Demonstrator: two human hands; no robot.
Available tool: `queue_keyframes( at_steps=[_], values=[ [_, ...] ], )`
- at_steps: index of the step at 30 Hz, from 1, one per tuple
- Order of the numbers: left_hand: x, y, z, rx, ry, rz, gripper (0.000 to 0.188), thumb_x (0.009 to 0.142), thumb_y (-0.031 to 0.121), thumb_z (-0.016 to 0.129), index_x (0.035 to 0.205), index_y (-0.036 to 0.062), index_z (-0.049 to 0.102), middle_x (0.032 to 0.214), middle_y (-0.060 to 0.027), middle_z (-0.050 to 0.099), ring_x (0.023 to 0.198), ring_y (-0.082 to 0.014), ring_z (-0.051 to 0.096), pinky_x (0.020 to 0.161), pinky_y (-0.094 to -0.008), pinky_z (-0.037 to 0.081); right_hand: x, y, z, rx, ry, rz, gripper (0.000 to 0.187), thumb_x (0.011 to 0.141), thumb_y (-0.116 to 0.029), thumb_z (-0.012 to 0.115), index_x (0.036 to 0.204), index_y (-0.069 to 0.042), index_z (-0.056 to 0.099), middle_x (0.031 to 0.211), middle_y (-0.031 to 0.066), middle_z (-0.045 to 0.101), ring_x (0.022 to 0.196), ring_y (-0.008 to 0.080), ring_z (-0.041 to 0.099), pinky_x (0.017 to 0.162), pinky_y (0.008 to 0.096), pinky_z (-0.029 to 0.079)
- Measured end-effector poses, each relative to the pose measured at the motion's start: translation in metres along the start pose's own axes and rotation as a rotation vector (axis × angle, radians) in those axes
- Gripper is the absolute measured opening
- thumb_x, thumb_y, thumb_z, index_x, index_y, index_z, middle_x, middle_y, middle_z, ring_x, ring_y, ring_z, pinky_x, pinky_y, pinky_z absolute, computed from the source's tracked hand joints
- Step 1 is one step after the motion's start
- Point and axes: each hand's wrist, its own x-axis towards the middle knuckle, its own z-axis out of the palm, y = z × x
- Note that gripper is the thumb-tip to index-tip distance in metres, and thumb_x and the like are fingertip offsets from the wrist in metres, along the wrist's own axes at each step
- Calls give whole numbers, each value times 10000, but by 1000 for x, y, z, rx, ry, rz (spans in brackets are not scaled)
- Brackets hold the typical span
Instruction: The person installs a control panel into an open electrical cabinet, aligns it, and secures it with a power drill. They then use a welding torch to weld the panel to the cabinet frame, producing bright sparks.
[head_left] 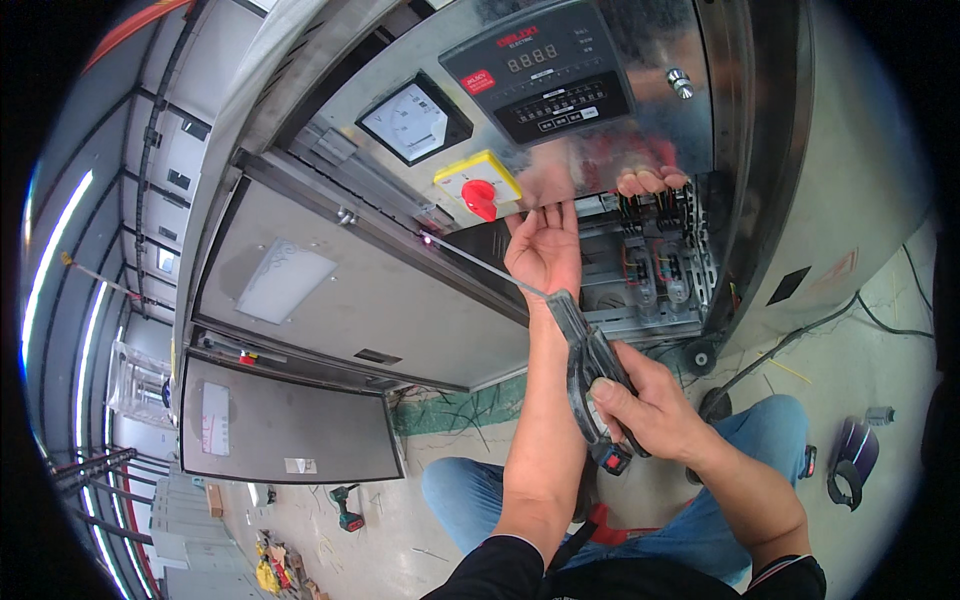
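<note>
My right hand [650, 400] is wrapped round a dark cordless screwdriver [590, 365] with a red-and-black battery end. Its long thin bit [480, 258] runs up and left, its tip at a bright spot by the metal control panel's lower left edge. Crossing beneath the tool, my left hand [545, 245] is palm up, fingers stretched to the lower edge of the control panel [655, 110]. That panel carries a dial meter [408, 122], a red rotary switch [480, 197] on a yellow plate and a digital display unit [540, 65]. Fingertips [652, 181] show at its lower right edge; whose they are I cannot tell.
Below the panel, the open cabinet bay [610, 297] holds wiring and electrical parts. Grey cabinet doors [290, 290] stand at the left. A black cable [790, 345] crosses the floor at right, near a dark visor [852, 460]. A green drill [346, 507] lies at lower left.
</note>
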Motion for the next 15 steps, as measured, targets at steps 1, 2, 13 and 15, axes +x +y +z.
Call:
queue_keyframes(
  at_steps=[1,2,13,15],
  values=[
    [1,0,1,11,-7,-2,560,888,-88,494,1416,98,518,1446,-111,555,1420,-318,474,1260,-549,289,0,0,-1,9,-8,1,520,1034,-354,615,1385,16,518,794,28,611,583,81,567,534,255,482],
    [1,1,2,9,-14,-5,556,883,-91,496,1415,70,513,1449,-129,549,1427,-326,465,1265,-547,279,0,1,-1,18,-19,3,519,1034,-350,615,1385,20,517,799,28,611,585,80,564,535,253,481],
    [-48,133,66,1367,172,367,227,906,-20,513,1084,-13,654,949,-95,658,915,-218,671,811,-379,575,-19,-15,-16,86,-67,-97,518,1063,-382,576,1374,25,502,748,14,575,595,87,551,566,242,467],
    [-60,182,140,1810,-171,735,209,916,-39,515,1043,-17,680,964,-83,679,884,-154,635,828,-294,515,-20,-15,-19,95,-74,-95,500,1065,-384,568,1346,25,513,744,13,574,595,87,554,563,243,468]
  ],
)
